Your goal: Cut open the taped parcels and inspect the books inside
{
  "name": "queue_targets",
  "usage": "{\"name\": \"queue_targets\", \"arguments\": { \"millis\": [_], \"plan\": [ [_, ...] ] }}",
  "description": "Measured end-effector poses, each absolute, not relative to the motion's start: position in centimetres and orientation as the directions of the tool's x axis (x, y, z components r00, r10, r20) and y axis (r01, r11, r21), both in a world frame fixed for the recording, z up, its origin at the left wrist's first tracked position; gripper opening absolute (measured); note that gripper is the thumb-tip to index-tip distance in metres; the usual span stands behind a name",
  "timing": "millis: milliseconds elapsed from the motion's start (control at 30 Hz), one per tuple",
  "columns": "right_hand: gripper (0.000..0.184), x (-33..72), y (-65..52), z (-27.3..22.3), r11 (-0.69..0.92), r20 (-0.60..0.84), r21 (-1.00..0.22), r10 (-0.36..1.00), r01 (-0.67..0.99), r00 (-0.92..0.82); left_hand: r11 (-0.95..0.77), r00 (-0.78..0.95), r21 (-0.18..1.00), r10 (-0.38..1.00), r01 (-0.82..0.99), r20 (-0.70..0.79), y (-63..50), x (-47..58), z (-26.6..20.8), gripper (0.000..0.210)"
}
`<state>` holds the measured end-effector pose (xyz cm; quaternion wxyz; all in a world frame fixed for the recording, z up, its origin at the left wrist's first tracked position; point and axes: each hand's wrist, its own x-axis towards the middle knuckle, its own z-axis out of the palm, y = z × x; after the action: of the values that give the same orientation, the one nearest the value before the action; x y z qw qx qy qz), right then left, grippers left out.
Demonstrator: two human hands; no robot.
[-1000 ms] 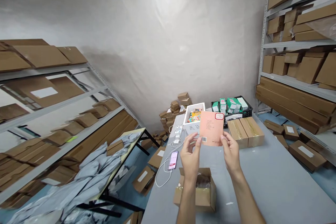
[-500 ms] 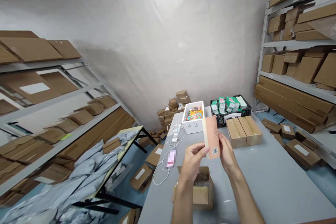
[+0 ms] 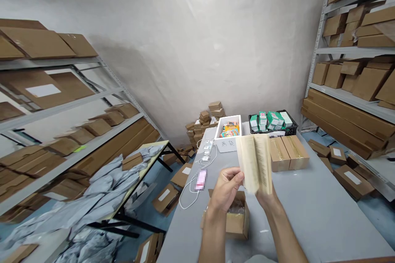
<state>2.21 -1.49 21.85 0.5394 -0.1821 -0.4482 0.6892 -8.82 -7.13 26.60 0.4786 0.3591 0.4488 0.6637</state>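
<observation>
A book (image 3: 255,163) is held up open over the grey table (image 3: 311,209), its cream printed pages facing me. My left hand (image 3: 228,185) pinches the left edge of the pages between thumb and fingers. Behind the right side of the book is my right hand (image 3: 268,199), supporting it from the back and lower edge; most of its fingers are hidden. Below the hands stands an open cardboard box (image 3: 237,226) with clear plastic inside it.
A white bin (image 3: 227,144) of colourful packets and a black crate (image 3: 291,129) of green-and-white boxes stand at the back. Two taped cartons (image 3: 288,154) sit in front. A phone (image 3: 200,180) and white cables lie left. Shelves of cardboard boxes flank both sides.
The book has been opened: its pinkish cover with the barcode faced me before, and now the inner pages do. My right hand has moved behind the book. The view has shifted slightly.
</observation>
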Motion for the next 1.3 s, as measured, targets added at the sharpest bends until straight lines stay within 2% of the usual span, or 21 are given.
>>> {"name": "queue_targets", "arguments": {
  "millis": [100, 300, 500, 600, 700, 800, 900, 967, 1067, 1167, 1300],
  "plan": [
    [0.067, 2.2, -1.8, 21.2, -0.099, 0.182, -0.793, 0.903, -0.601, -0.389, -0.129, -0.268, 0.939, 0.962, -0.318, 0.042, -7.3, -9.0, 26.4, 0.056],
    [0.075, 2.9, -1.9, 23.0, -0.063, 0.197, -0.826, 0.899, -0.560, -0.392, -0.121, -0.241, 0.933, 0.970, -0.339, 0.039, -7.5, -9.1, 26.3, 0.055],
    [0.063, 3.3, -2.0, 23.6, -0.060, 0.183, -0.835, 0.907, -0.548, -0.379, -0.106, -0.218, 0.926, 0.975, -0.362, 0.026, -7.8, -9.2, 26.4, 0.055],
    [0.059, 3.1, -2.0, 23.1, -0.097, 0.157, -0.792, 0.922, -0.602, -0.355, -0.095, -0.174, 0.932, 0.984, -0.350, 0.035, -8.2, -9.4, 26.5, 0.054],
    [0.054, 2.7, -1.7, 23.2, -0.180, 0.131, -0.744, 0.905, -0.643, -0.404, -0.144, -0.184, 0.938, 0.979, -0.314, 0.089, -8.3, -9.3, 26.6, 0.056],
    [0.051, 2.2, -1.2, 23.7, -0.288, 0.136, -0.710, 0.839, -0.642, -0.527, -0.233, -0.366, 0.960, 0.916, -0.154, 0.164, -7.8, -9.0, 26.5, 0.060],
    [0.045, 2.0, -0.7, 23.3, -0.400, 0.164, -0.688, 0.727, -0.606, -0.667, -0.233, -0.547, 0.971, 0.807, 0.047, 0.221, -6.8, -8.6, 26.3, 0.060],
    [0.045, 2.0, -0.5, 22.5, -0.462, 0.173, -0.701, 0.629, -0.543, -0.758, -0.218, -0.565, 0.970, 0.790, 0.104, 0.238, -6.4, -8.4, 26.2, 0.056],
    [0.048, 2.1, -0.2, 21.1, -0.482, 0.159, -0.749, 0.535, -0.455, -0.830, -0.210, -0.520, 0.974, 0.824, 0.089, 0.225, -6.3, -8.4, 26.1, 0.053],
    [0.054, 2.4, 0.5, 20.5, -0.332, 0.173, -0.812, 0.649, -0.480, -0.741, -0.202, -0.523, 0.979, 0.832, 0.020, 0.183, -6.8, -8.7, 26.1, 0.051],
    [0.065, 3.2, 2.0, 21.4, -0.108, 0.129, -0.889, 0.873, -0.444, -0.470, -0.263, -0.631, 0.962, 0.734, 0.076, 0.250, -7.2, -9.5, 26.0, 0.051]
  ]
}}
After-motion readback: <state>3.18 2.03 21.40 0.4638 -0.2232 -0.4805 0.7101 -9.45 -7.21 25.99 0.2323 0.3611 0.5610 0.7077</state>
